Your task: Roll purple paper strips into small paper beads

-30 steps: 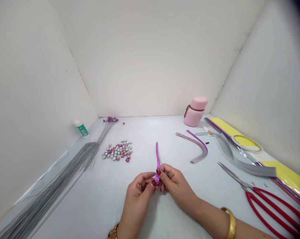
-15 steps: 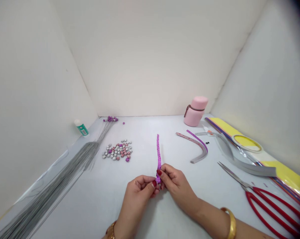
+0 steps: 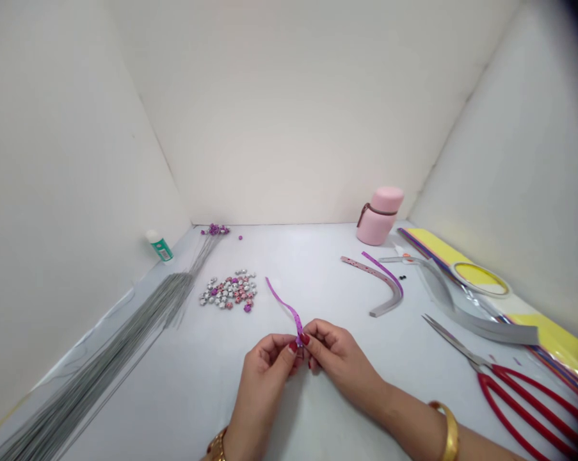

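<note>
Left hand and right hand: both pinching purple strip | strip's free end toward eleven o'clock

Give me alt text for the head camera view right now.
Two bare hands, left and right, pinch a narrow purple paper strip above a white table, between small folded stars and red-handled metal scissors.

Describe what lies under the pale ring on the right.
A yellow sheet shows through the middle of the pale ring. Whatever lies directly beneath its rim is covered and cannot be seen.
</note>
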The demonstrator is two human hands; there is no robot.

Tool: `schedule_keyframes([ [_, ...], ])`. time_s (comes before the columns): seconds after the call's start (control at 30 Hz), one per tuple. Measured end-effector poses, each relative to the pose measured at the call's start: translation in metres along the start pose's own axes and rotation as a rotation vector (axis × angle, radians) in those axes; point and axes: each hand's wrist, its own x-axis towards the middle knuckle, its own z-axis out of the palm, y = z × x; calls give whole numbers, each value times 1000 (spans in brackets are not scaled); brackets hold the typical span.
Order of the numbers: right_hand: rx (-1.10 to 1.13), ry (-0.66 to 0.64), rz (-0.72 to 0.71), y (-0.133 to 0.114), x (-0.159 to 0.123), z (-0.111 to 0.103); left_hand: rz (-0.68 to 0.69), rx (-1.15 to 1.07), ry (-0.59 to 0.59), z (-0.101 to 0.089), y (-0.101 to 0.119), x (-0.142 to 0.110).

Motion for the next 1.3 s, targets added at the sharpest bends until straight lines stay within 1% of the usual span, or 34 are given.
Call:
schedule_keyframes([
  [0.13,-24,-14,-2,-1,-1,-1,23,106,42,-2,1,0],
  [0.2,-20,-19,-6,-3,-2,-1,44,120,50,-2,1,0],
  [0.33,-25,-6,-16,-5,-2,0,53,102,-17,-2,1,-1],
  [0.53,-88,7,-57,-3,-2,-2,110,220,-18,-7,3,-1],
  [0.6,-123,52,-126,-2,-2,-4,95,203,-28,-8,4,-1],
  [0.67,-203,93,-245,-2,-1,-6,63,154,-49,-6,3,-1],
  [0.73,-298,92,-341,-2,-1,-8,48,112,-83,-4,2,-2],
  [0.83,-363,93,-391,-3,-1,-9,61,88,-124,-1,1,-3],
  [0.9,-364,91,-397,-4,-2,-9,79,87,-127,0,1,-4],
  [0.97,-353,48,-389,-6,-2,-8,107,105,-110,-1,1,-5],
  [1.1,-344,-54,-310,-10,-4,-5,146,163,-35,-3,1,-7],
  [1.2,-290,-105,-287,-13,-5,-3,160,183,14,-5,1,-7],
  [1.3,-247,-107,-272,-14,-6,-2,181,220,28,-5,1,-6],
])
